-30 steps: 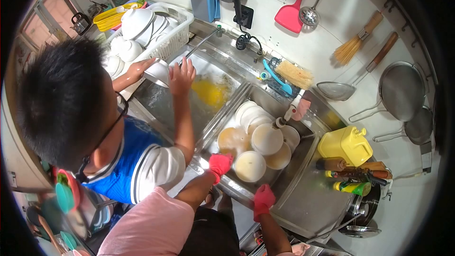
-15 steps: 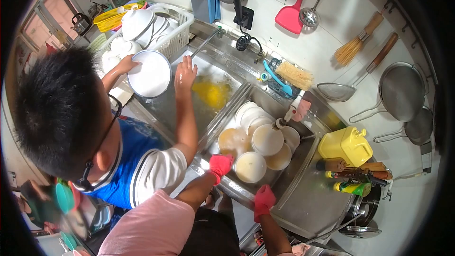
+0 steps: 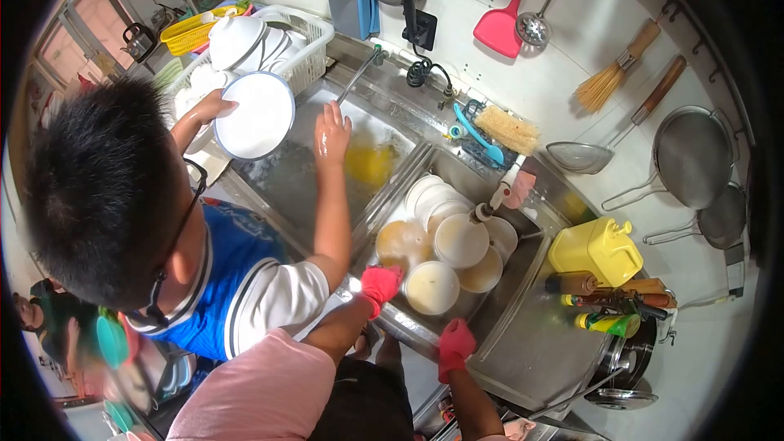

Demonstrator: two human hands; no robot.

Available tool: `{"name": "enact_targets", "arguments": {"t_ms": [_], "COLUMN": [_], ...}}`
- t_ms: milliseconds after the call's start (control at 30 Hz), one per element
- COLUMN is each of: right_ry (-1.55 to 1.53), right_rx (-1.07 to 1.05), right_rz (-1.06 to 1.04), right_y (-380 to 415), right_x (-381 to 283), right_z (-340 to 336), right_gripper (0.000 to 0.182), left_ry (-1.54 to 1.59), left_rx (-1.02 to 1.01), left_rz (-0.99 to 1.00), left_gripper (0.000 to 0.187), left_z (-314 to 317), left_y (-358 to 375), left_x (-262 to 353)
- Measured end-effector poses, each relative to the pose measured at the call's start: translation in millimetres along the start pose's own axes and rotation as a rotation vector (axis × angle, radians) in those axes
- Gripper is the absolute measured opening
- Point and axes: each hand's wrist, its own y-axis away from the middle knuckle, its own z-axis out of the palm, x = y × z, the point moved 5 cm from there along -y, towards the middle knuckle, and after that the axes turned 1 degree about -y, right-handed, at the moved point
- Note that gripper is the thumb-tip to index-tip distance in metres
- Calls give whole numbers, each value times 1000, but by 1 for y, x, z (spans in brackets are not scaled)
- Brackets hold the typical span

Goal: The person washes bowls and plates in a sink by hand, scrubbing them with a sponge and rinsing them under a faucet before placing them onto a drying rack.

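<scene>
My left hand (image 3: 380,287), in a red rubber glove, is closed over the front rim of the right sink (image 3: 482,335). Also red-gloved, my right hand (image 3: 456,347) is closed on the same rim, farther right. Several white bowls (image 3: 432,288) sit in this basin between and beyond my hands, some holding cloudy liquid. Above the bowls is a faucet spout (image 3: 483,212). At the left sink (image 3: 273,204), a co-worker's hand (image 3: 214,106) holds a white bowl (image 3: 255,117) with a blue rim. The co-worker's other hand (image 3: 332,135) is over the soapy water, fingers spread.
A white basket (image 3: 306,53) of dishes stands behind the left sink. A scrubbing brush (image 3: 506,129) lies behind the faucet. On the right are a yellow jug (image 3: 596,253) and several bottles. Strainers (image 3: 692,143) and a red spatula (image 3: 500,31) hang on the wall.
The co-worker's empty hand has moved slightly right over the water. The bowl in the other hand has tilted more toward me. My hands have not moved.
</scene>
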Motion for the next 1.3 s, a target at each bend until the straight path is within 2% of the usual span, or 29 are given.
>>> {"name": "enact_targets", "arguments": {"t_ms": [533,733,900,1100,1200,1300], "right_ry": [45,11,19,42,46,12], "right_rx": [61,10,-30,56,41,13], "right_rz": [-50,-10,3,-54,-19,-11], "right_y": [1,1,0,2,0,0], "right_x": [-2,-4,-2,-3,-3,-2], "right_z": [-3,-3,-2,-4,-5,-4], "right_gripper": [22,26,26,22,22,25], "left_ry": [-3,20,34,105,97,44], "left_rx": [1,-109,-108,-112,-128,-70], "left_rz": [-3,-60,-35,-30,-75,-42], "left_gripper": [30,30,32,31,31,32], "left_z": [2,6,0,2,5,3], "left_y": [0,-1,-2,-2,-2,-2], "left_x": [-2,-3,-1,0,0,0]}}
